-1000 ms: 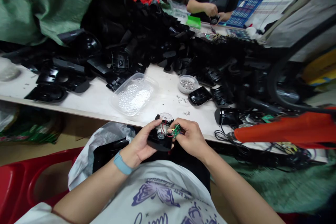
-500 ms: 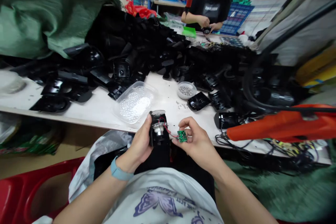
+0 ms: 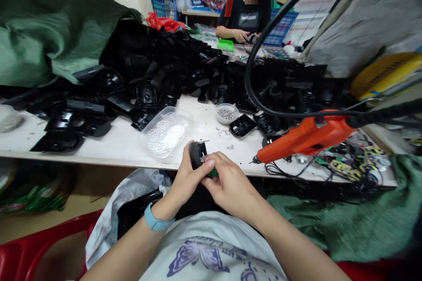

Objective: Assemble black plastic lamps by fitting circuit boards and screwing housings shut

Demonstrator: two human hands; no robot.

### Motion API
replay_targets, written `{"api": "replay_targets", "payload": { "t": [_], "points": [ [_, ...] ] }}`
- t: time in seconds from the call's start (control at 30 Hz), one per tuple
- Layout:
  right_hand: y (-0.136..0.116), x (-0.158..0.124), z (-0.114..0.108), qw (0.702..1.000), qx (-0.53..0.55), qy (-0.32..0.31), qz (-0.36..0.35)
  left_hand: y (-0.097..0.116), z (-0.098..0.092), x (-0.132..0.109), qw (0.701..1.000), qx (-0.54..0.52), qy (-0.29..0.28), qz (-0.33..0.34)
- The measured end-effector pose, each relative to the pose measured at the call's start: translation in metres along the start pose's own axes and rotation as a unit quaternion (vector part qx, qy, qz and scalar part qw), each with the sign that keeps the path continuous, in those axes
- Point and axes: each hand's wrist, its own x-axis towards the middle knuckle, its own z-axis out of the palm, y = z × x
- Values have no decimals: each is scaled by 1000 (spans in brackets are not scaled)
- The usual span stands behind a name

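Observation:
My left hand (image 3: pixel 185 179) grips a black plastic housing (image 3: pixel 197 153) just off the table's front edge, its thumb reaching over toward the other hand. Against the housing's right side, my right hand (image 3: pixel 227 179) pinches a small green circuit board (image 3: pixel 212 172), mostly covered by the fingers. Beyond the hands lie a clear tub of transparent round pieces (image 3: pixel 167 134) and a small bowl of screws (image 3: pixel 227 114). To the right hangs an orange electric screwdriver (image 3: pixel 301 137), touched by neither hand.
Black plastic shells (image 3: pixel 171 61) are heaped across the table (image 3: pixel 194 118). Wired parts (image 3: pixel 356 164) lie at the right end. A black cable (image 3: pixel 252 68) loops down to the screwdriver. Across the table sits a co-worker (image 3: pixel 247 19). A red chair (image 3: pixel 42 237) stands at lower left.
My right hand has brought the circuit board left against the housing, which is now turned and more covered by fingers. The orange screwdriver appears farther left, and the whole view has shifted.

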Motion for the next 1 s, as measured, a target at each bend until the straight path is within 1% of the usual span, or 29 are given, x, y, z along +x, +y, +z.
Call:
{"api": "replay_targets", "payload": {
  "t": [0.07,0.13,0.2,0.23,0.33,0.43,0.5,0.53,0.57,0.6,0.67,0.73,0.77,0.8,0.83,0.87,0.93,1.0],
  "points": [
    [-6,-3,-1,999,22,-5,27,6,3,-1,997,-74,-4,-23],
    [-6,-5,-1,995,88,20,49,10,5,-1,992,-122,4,-35],
    [0,-7,0,985,154,51,65,12,5,1,984,-169,17,-55],
    [4,-8,1,979,179,57,75,13,5,2,981,-185,26,-61],
    [18,-11,5,962,249,43,105,16,4,3,974,-212,37,-63],
    [27,-13,7,931,339,59,118,18,4,4,972,-229,13,-58],
    [30,-14,6,912,384,74,128,19,4,4,970,-236,-1,-50],
    [32,-14,5,903,400,71,140,19,4,3,971,-234,-3,-43],
    [34,-15,4,895,413,59,156,19,3,3,973,-230,-2,-33],
    [37,-15,3,886,426,32,177,20,3,3,974,-224,-3,-22],
    [43,-15,3,861,454,-68,221,23,1,1,977,-212,-21,-5],
    [47,-15,2,821,481,-175,254,28,-1,0,976,-209,-53,3],
    [48,-14,1,803,494,-207,260,31,-2,-1,976,-208,-70,4],
    [48,-14,-1,793,506,-218,258,34,-2,-2,975,-205,-82,6],
    [47,-13,-3,793,515,-208,251,37,-3,-2,975,-202,-93,6],
    [45,-12,-6,799,518,-190,238,39,-5,-2,975,-200,-102,3],
    [38,-11,-14,821,505,-164,210,42,-7,-2,974,-197,-109,-9],
    [31,-9,-22,841,480,-156,193,42,-9,-2,975,-197,-100,-16]
  ]
}}
